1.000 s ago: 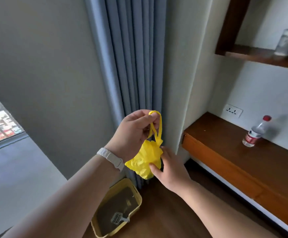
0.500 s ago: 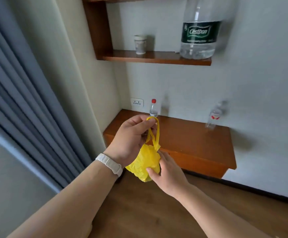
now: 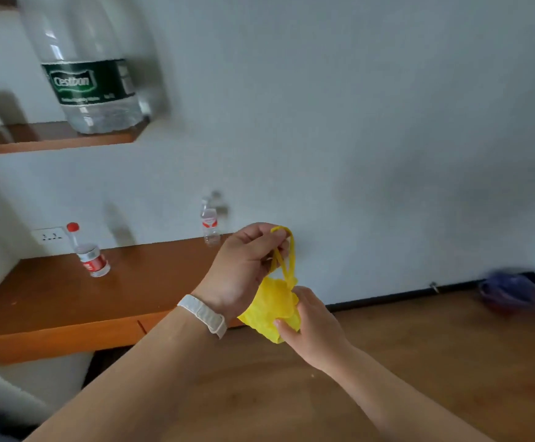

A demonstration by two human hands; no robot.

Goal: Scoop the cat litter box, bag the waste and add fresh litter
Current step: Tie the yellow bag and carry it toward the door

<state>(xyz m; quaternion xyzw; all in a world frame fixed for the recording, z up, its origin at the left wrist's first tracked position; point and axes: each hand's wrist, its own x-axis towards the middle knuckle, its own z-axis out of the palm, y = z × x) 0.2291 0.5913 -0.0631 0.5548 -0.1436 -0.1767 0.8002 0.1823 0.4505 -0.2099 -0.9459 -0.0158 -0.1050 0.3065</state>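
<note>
The large clear water bottle (image 3: 90, 68) on the upper wooden shelf (image 3: 52, 138) bears a dark green label reading "Cestbon" in white. Smaller print beneath it, and the small bottles' red labels, are too blurred to read.

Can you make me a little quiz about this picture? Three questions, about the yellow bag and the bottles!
1. The left hand, the one with the white wristband, pinches which part of the small crumpled yellow plastic bag? A) its loop handles B) its bottom C) nothing
2. True or false: the big clear water bottle with the dark green label stands on the floor.
3. Fill in: ___ small clear plastic bottles stand on the long brown wooden ledge.

Key
1. A. The right hand holds the bag's crumpled body.
2. False. It stands on the upper wooden shelf.
3. Two: one with a red cap, one farther right.
</note>
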